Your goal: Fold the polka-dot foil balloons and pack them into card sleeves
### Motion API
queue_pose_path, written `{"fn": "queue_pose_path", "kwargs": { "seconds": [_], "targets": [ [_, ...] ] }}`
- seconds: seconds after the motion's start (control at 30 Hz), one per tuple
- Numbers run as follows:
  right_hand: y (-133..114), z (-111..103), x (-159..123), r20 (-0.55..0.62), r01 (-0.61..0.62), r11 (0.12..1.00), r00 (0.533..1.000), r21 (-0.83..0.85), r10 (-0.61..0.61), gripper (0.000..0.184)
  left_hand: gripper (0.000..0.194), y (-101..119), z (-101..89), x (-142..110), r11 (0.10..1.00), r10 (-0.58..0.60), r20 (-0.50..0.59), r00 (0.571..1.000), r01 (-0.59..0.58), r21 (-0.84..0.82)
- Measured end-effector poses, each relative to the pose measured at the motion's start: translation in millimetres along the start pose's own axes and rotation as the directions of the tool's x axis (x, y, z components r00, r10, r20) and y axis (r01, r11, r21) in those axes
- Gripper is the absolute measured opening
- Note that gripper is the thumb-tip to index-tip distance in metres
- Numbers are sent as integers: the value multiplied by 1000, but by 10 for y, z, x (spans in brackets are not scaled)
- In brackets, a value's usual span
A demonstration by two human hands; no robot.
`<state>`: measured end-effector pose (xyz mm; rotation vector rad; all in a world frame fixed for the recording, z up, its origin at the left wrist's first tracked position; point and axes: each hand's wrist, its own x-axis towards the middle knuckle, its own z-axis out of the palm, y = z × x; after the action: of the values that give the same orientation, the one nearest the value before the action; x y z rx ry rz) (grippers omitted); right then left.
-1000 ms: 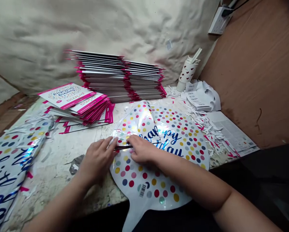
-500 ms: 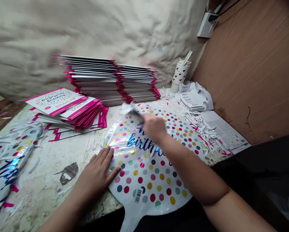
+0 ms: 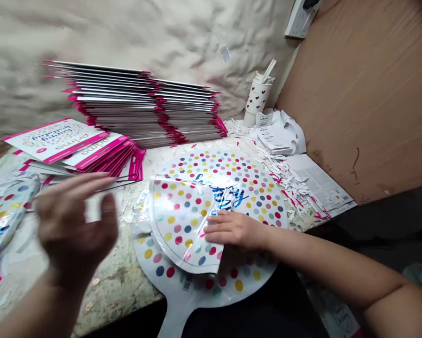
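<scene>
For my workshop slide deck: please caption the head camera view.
Right hand pressing a folded polka-dot foil birthday balloon on a worn workbench, left hand raised beside it, stacked pink-edged packets behind.

A small packing workshop: a foil balloon (image 3: 225, 164) lies on a worn, scarred bench (image 3: 119, 277) strewn with paper trimmings (image 3: 288, 183), beside tall stacks of pink-edged balloon packets (image 3: 136, 108), with a plywood panel (image 3: 359, 103), crumpled cloth-hung wall (image 3: 126, 33) and power socket (image 3: 297, 21) close by.
</scene>
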<state>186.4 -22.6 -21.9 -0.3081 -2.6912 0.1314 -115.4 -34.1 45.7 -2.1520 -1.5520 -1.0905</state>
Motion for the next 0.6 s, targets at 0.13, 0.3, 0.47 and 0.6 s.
{"fn": "queue_pose_path", "kwargs": {
  "seconds": [0.13,0.3,0.47,0.6],
  "targets": [
    [32,108,-177,109,43,998,993,39,-47,30,44,456,710,104,861,506,422,752,-414,-294],
    [33,68,-384,-79,-196,981,978,-13,194,33,52,654,1271,-36,897,429,729,533,-350,-272],
    [-28,119,-493,-138,-180,983,975,-32,174,26,52,708,1240,-135,946,307,757,577,-272,-177],
    [-47,82,-479,-46,-172,969,982,175,182,27,55,778,1222,-123,966,236,774,587,-226,-123]
  ]
}}
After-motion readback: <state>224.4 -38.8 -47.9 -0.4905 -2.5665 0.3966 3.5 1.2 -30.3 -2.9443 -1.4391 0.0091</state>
